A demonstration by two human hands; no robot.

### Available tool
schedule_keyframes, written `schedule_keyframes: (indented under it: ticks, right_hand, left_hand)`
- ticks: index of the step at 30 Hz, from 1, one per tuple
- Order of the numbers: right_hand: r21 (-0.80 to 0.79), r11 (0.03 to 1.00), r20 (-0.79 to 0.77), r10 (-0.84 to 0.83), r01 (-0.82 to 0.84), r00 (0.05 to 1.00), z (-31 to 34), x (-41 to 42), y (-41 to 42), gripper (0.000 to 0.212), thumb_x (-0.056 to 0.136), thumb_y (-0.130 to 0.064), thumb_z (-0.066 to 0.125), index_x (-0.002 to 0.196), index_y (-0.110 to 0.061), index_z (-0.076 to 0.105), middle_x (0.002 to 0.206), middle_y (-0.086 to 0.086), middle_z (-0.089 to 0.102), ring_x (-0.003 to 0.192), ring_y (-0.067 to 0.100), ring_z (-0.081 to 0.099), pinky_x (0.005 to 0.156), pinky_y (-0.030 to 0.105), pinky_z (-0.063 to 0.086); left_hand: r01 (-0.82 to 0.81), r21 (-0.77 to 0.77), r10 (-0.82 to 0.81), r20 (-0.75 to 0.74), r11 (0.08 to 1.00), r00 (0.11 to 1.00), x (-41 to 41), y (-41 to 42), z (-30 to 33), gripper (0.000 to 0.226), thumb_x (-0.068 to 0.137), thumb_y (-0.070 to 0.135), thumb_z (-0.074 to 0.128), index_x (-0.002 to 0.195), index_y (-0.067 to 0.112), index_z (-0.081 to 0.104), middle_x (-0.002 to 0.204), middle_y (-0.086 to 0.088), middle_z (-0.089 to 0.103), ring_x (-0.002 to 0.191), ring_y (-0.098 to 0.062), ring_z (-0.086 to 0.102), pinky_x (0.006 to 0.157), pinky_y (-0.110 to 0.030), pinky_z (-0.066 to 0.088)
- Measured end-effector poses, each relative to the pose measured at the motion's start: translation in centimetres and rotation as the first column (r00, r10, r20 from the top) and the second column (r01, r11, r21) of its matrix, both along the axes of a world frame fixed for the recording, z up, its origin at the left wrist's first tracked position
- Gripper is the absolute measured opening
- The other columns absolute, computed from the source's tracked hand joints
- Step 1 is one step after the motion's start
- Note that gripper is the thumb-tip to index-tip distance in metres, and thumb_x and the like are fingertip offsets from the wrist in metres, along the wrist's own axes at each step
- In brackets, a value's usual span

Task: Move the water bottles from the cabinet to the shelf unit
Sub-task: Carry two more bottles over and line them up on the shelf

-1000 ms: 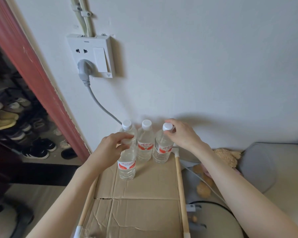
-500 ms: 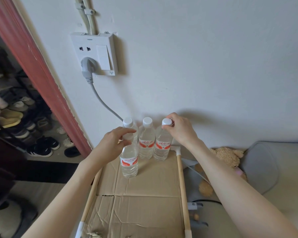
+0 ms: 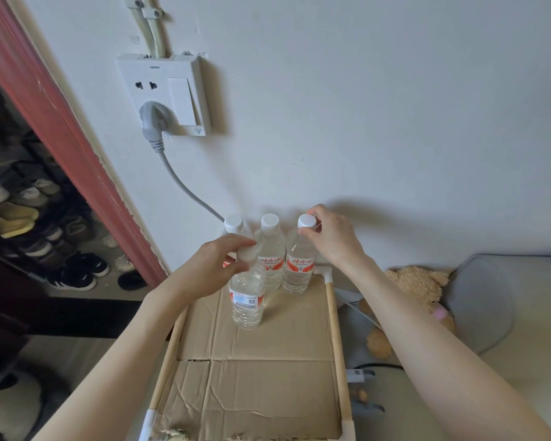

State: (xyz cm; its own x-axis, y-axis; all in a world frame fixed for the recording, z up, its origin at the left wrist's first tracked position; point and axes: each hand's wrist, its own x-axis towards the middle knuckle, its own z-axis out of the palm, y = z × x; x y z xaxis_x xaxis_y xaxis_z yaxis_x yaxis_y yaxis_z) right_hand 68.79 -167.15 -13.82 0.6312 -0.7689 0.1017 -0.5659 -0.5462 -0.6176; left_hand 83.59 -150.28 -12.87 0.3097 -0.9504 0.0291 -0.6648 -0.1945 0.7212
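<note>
On the cardboard-lined shelf point(image 3: 268, 370), four upright water bottles stand. At 10 o'clock, the left hand point(image 3: 217, 268) pinches the cap of the front bottle point(image 3: 247, 297). Behind stand the rear-left bottle point(image 3: 234, 225) and middle bottle point(image 3: 271, 249). At 1 o'clock, the right hand point(image 3: 334, 237) pinches the right bottle point(image 3: 299, 265) by its cap.

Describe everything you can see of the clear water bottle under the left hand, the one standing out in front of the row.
The clear plastic water bottle with a red and white label stands upright on the brown cardboard sheet, in front of the three matching bottles lined along the white wall. Its ribbed body looks full of clear liquid; the label shows a small printed code patch. The left hand grips its white cap, hiding most of it. It looks close to the middle bottle behind; contact cannot be told.
</note>
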Motion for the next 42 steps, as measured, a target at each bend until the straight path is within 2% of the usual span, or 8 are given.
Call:
schedule_keyframes:
  ticks: [6, 10, 14, 25, 32, 36, 39, 42]
  right_hand:
    - [0.000, 1.000, 0.011, -0.021, 0.021, 1.000, -0.3, 0.1, -0.1, 0.027, 0.081, -0.026, 0.064, 0.102, -0.013, 0.054, 0.098, 0.006, 0.064, 0.089, 0.024, 0.057, 0.075, 0.033, 0.044]
    - [0.017, 0.999, 0.013, -0.039, 0.039, 0.999, -0.5, 0.2, -0.2, 0.028, 0.080, -0.027, 0.065, 0.103, -0.014, 0.054, 0.099, 0.005, 0.064, 0.091, 0.024, 0.057, 0.075, 0.032, 0.043]
    - [-0.006, 0.998, 0.017, -0.055, 0.055, 0.998, -0.7, 0.3, -0.2, 0.028, 0.080, -0.028, 0.064, 0.103, -0.016, 0.054, 0.100, 0.004, 0.065, 0.091, 0.024, 0.058, 0.075, 0.031, 0.043]
    - [-0.041, 0.996, 0.067, -0.071, 0.073, 0.995, -1.4, 0.0, 0.2, 0.030, 0.081, -0.031, 0.063, 0.107, -0.018, 0.055, 0.101, 0.001, 0.065, 0.090, 0.020, 0.059, 0.075, 0.032, 0.045]
    - [0.330, 0.940, 0.345, -0.199, 0.080, 0.917, -3.3, -1.0, 0.9, 0.045, 0.079, -0.022, 0.069, 0.121, -0.021, 0.052, 0.110, 0.000, 0.059, 0.101, 0.014, 0.056, 0.085, 0.025, 0.043]
    - [0.443, 0.890, 0.267, -0.242, 0.104, 0.933, -6.3, -2.1, 1.9, 0.063, 0.079, -0.032, 0.068, 0.133, -0.018, 0.039, 0.132, 0.000, 0.048, 0.113, 0.012, 0.050, 0.094, 0.028, 0.041]
    - [0.520, 0.850, 0.242, -0.240, 0.083, 0.940, -7.2, -2.3, 2.3, 0.054, 0.083, -0.040, 0.060, 0.131, -0.022, 0.042, 0.121, -0.002, 0.054, 0.098, 0.011, 0.057, 0.085, 0.026, 0.040]
    - [0.544, 0.838, 0.248, -0.201, 0.036, 0.948, -8.1, -2.2, 2.5, 0.045, 0.081, -0.037, 0.064, 0.122, -0.025, 0.049, 0.106, -0.009, 0.065, 0.095, 0.004, 0.063, 0.082, 0.023, 0.045]
  left_hand:
    - [-0.150, -0.033, 0.151, 0.016, 0.988, 0.988, 0.1, 0.5, -0.5, 0.035, 0.074, 0.018, 0.072, 0.108, 0.018, 0.061, 0.087, 0.006, 0.049, 0.079, -0.013, 0.055, 0.070, -0.009, 0.041]
    - [-0.174, -0.038, 0.174, -0.008, 0.984, 0.985, 0.2, 0.6, -0.6, 0.036, 0.070, 0.023, 0.075, 0.101, 0.017, 0.060, 0.094, 0.005, 0.052, 0.082, -0.008, 0.053, 0.071, -0.014, 0.043]
    - [-0.012, 0.038, 0.016, -0.099, 0.999, 0.995, 0.4, 0.7, -0.3, 0.042, 0.081, 0.005, 0.062, 0.121, 0.014, 0.052, 0.116, 0.008, 0.055, 0.102, -0.010, 0.056, 0.082, -0.005, 0.042]
    - [-0.241, -0.096, 0.241, -0.015, 0.966, 0.970, 0.1, 1.3, -1.4, 0.027, 0.075, 0.017, 0.071, 0.099, 0.014, 0.059, 0.095, -0.004, 0.058, 0.083, -0.017, 0.058, 0.074, -0.020, 0.046]
    - [-0.298, -0.154, 0.279, -0.135, 0.942, 0.951, -1.3, 1.7, -3.6, 0.044, 0.075, 0.026, 0.070, 0.115, 0.022, 0.052, 0.108, 0.002, 0.055, 0.098, -0.011, 0.055, 0.086, -0.029, 0.046]
    - [-0.398, -0.180, 0.360, -0.213, 0.899, 0.908, -2.9, 2.5, -6.1, 0.054, 0.072, 0.026, 0.073, 0.120, 0.028, 0.047, 0.110, 0.015, 0.049, 0.108, -0.009, 0.050, 0.091, -0.027, 0.044]
    - [-0.478, -0.171, 0.389, -0.383, 0.862, 0.838, -4.2, 2.7, -7.2, 0.061, 0.072, 0.022, 0.074, 0.124, 0.020, 0.044, 0.110, 0.018, 0.046, 0.108, 0.002, 0.048, 0.089, -0.011, 0.042]
    - [-0.479, -0.157, 0.367, -0.455, 0.863, 0.811, -4.7, 2.9, -8.8, 0.077, 0.068, 0.018, 0.078, 0.131, 0.027, 0.034, 0.123, 0.007, 0.046, 0.113, -0.006, 0.049, 0.090, -0.022, 0.045]
